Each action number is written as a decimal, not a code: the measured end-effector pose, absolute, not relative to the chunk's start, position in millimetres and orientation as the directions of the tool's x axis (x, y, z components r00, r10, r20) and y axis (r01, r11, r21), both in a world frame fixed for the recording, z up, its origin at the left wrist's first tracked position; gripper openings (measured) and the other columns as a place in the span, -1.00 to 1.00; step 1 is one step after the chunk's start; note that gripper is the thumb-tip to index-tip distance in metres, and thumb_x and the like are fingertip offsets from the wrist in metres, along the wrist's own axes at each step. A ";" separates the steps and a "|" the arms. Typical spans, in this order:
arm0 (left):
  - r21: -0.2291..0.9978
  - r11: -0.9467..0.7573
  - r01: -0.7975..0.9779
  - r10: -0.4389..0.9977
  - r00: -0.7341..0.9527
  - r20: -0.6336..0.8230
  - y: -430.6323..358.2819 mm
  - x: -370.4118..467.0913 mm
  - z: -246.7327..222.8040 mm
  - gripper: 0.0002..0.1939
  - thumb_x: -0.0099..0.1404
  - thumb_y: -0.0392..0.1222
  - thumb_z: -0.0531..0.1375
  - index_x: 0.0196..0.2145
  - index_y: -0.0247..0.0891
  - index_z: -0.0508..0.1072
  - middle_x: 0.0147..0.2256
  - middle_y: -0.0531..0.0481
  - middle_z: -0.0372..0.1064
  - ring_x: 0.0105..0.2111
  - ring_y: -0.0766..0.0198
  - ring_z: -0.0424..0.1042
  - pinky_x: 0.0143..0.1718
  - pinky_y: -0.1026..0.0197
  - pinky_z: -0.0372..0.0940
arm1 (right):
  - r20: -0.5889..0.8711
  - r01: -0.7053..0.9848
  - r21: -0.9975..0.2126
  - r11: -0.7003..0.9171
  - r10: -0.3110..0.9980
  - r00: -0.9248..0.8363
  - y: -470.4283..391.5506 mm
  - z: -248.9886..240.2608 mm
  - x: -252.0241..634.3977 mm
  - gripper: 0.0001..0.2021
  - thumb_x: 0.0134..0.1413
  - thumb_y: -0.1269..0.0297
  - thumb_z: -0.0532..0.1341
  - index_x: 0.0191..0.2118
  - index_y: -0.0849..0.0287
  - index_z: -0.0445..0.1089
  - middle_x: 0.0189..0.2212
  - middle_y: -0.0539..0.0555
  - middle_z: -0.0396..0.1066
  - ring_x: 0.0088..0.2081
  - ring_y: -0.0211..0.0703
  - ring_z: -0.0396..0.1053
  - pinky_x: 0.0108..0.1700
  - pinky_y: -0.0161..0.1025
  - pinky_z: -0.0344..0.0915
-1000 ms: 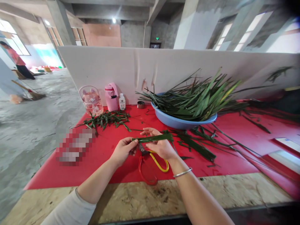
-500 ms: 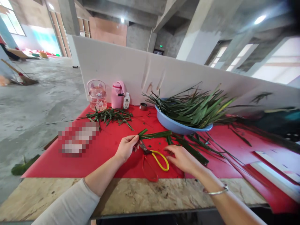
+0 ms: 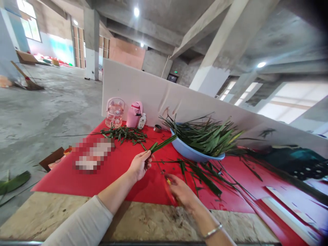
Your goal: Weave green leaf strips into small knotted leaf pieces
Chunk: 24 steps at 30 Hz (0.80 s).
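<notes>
My left hand [image 3: 139,164] is closed, pinching a folded green leaf strip [image 3: 165,142] between thumb and fingers. The strip's free end points up and to the right, toward the blue basin [image 3: 183,148]. Lower and to the right, my right hand [image 3: 180,192] is wrapped around the handles of a pair of scissors [image 3: 171,194]. Red and yellow show on the handles, and the dark blades point up and left, blurred. Several loose leaf pieces [image 3: 205,179] lie on the red cover just beyond my right hand.
Long green leaves [image 3: 210,136] fill the basin. Knotted leaf pieces [image 3: 125,134] lie in a heap at the back left, before a clear pink bottle [image 3: 114,114], a pink pouch [image 3: 134,114] and a small white bottle [image 3: 142,121]. A white panel [image 3: 133,85] stands behind the table.
My right hand has taken hold of the scissors, which lay on the red cover. The leaf strip in my left hand now tilts upward. The camera view has shifted.
</notes>
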<state>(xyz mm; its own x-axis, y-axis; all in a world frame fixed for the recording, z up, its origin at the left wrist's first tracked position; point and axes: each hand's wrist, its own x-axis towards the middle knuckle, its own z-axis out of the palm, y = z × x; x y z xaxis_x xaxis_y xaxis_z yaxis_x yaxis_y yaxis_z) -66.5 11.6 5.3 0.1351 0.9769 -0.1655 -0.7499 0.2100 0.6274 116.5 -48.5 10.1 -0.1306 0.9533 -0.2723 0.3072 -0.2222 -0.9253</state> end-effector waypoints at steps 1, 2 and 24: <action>0.614 0.207 -0.762 0.978 0.141 -0.154 11.9 -67.0 6.0 -0.73 -0.08 -0.13 0.34 -0.52 -0.36 0.39 -0.57 0.08 0.28 -0.66 0.55 0.16 -0.70 0.48 0.06 | -0.307 0.154 -0.946 -0.286 0.942 -0.138 -52.5 12.0 119.6 -0.63 -0.25 0.25 0.23 -0.20 0.11 0.24 -0.52 -0.05 0.27 -0.54 -0.27 0.26 -0.46 -0.30 0.23; 0.604 0.205 -0.770 0.979 0.148 -0.143 11.7 -67.1 6.5 -0.73 -0.09 -0.14 0.35 -0.52 -0.36 0.38 -0.57 0.08 0.28 -0.66 0.56 0.15 -0.70 0.48 0.07 | -0.325 0.037 -0.945 -0.324 0.933 -0.155 -57.2 14.4 122.2 -0.70 -0.22 0.20 0.23 -0.27 0.10 0.23 -0.54 -0.07 0.22 -0.57 -0.31 0.21 -0.49 -0.32 0.21; 0.704 0.345 -0.621 0.936 0.288 -0.204 -3.2 -52.2 3.3 -0.76 -0.03 -0.14 0.32 -0.54 -0.38 0.41 -0.67 0.11 0.26 -0.70 0.56 0.20 -0.69 0.50 0.12 | 0.057 0.290 -0.951 0.102 0.986 -0.158 -64.7 24.4 103.1 -0.56 0.01 -0.12 0.12 -0.15 0.15 0.18 -0.47 -0.03 0.20 -0.48 -0.31 0.15 -0.47 -0.38 0.12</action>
<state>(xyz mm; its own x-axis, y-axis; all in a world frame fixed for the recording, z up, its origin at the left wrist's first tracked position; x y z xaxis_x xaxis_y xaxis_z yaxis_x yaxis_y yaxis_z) -52.2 -3.2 3.3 0.2880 0.9356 -0.2043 -0.6205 0.3448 0.7043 103.1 -64.7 24.4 -0.1581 0.9858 0.0574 0.2905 0.1020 -0.9514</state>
